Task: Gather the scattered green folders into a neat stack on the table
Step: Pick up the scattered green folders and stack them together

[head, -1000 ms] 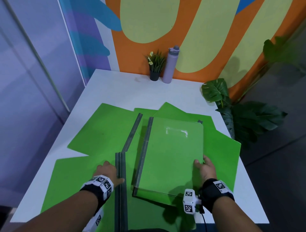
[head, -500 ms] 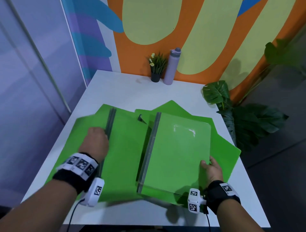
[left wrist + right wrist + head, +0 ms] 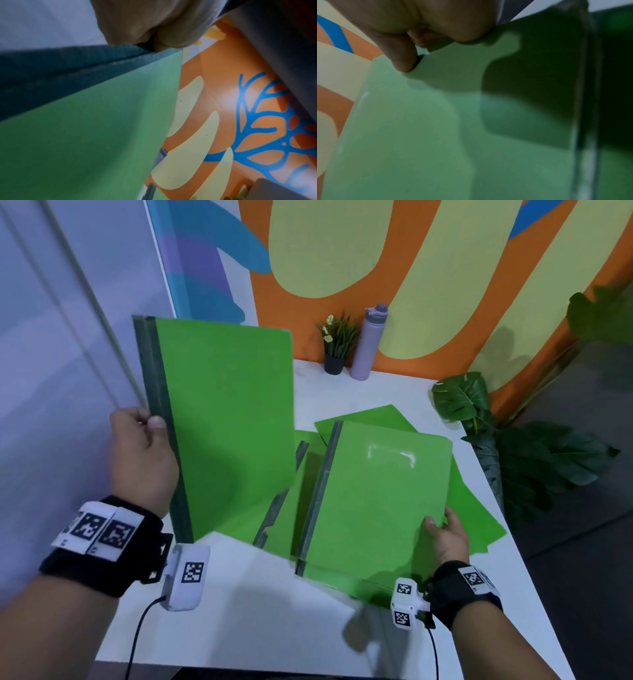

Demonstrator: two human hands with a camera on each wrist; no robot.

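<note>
My left hand (image 3: 144,446) grips a green folder (image 3: 229,426) by its dark spine and holds it up off the table, nearly upright, at the left. The left wrist view shows that folder (image 3: 89,135) pinched at its spine edge under my fingers (image 3: 154,27). My right hand (image 3: 442,532) pinches the near right edge of a glossy green folder (image 3: 380,494) that tops an overlapping pile; the right wrist view shows my thumb (image 3: 400,58) on that folder (image 3: 436,135). More green folders (image 3: 476,518) fan out beneath it on the white table (image 3: 274,611).
A small potted plant (image 3: 337,344) and a lilac bottle (image 3: 368,344) stand at the table's far edge against the orange mural wall. Large-leaved plants (image 3: 534,460) stand off the table's right side. The table's left edge runs near a grey wall.
My left hand has lifted a folder from the left side of the table and swung it upright. The right hand keeps its hold on the top folder of the pile.
</note>
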